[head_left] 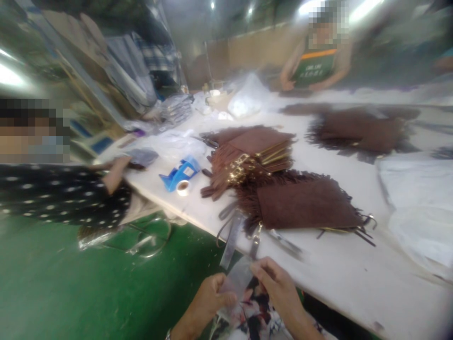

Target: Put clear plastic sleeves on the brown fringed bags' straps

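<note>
My left hand point(211, 296) and my right hand point(274, 283) are both pinched on a small clear plastic piece point(238, 278), held low in front of the table's near edge. Just above them a brown fringed bag point(300, 204) lies on the white table point(339, 278), its straps and metal clips hanging over the edge toward my hands. Behind it sits a stack of more brown fringed bags point(253, 153) with gold hardware.
A blue tape dispenser point(181, 172) and a small tape roll point(183, 187) lie left of the stack. A person in a dotted sleeve point(63, 193) leans in at the left; another person in a green apron point(316, 63) stands at the far side. White plastic bags point(417, 208) lie right.
</note>
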Demonstrator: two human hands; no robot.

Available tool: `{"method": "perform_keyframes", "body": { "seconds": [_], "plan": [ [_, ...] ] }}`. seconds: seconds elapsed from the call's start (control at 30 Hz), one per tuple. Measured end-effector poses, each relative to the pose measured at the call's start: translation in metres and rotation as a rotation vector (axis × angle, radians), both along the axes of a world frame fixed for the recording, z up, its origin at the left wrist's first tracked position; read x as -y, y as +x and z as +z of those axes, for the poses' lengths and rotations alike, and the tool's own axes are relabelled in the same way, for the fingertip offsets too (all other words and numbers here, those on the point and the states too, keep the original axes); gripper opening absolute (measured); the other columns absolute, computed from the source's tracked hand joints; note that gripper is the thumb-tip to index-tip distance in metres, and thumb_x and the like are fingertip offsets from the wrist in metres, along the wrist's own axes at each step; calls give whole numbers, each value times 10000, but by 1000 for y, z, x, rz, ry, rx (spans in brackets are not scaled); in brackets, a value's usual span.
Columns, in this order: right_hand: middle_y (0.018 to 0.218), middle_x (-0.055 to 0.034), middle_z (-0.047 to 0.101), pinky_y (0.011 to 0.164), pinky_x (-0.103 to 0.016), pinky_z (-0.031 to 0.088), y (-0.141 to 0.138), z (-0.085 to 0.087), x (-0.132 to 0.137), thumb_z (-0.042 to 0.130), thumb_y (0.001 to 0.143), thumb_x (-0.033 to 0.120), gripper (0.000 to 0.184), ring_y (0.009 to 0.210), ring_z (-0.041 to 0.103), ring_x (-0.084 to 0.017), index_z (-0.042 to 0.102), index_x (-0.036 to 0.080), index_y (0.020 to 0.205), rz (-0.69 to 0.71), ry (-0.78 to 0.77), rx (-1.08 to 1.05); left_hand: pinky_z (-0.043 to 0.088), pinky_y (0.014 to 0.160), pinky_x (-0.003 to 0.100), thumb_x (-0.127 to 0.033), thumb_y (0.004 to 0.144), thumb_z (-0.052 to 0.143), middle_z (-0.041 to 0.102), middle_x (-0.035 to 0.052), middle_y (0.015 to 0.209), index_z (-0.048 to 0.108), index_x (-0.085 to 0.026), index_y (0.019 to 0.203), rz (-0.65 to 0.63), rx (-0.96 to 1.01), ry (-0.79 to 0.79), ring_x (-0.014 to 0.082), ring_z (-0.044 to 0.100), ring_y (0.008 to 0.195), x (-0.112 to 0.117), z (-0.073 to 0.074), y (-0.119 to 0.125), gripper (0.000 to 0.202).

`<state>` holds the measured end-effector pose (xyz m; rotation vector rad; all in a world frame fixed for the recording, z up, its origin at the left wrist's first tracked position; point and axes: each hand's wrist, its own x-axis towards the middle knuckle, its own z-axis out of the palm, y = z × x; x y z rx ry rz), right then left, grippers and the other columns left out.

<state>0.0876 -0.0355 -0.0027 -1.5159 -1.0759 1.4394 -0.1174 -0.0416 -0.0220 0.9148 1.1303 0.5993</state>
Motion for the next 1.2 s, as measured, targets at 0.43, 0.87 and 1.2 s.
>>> {"method": "perform_keyframes", "body": {
  "seconds": [0.43,0.87,1.2],
  "plan": [
    [521,76,407,452,-208,268,10,-2,5,616,766,566,391,462,358,-80,520,194,694,-55,-66,-114,387,481,243,-591,821,544,622,24,577,558,-144,663,-41,-199,100,146,566,466,11,5,-1,474],
    [471,65,474,440,-204,308,-14,-17,19,562,823,488,343,431,397,-87,505,198,649,38,-51,54,397,596,266,-530,897,446,698,55,701,667,-111,764,-188,-273,95,194,617,637,23,-1,-33,492],
    [530,38,549,491,-211,346,-20,-16,21,549,833,426,293,491,469,-105,500,199,653,87,-29,144,396,593,259,-467,821,615,691,59,752,667,-102,899,-40,-46,49,175,588,649,19,-28,-31,378]
  ]
}}
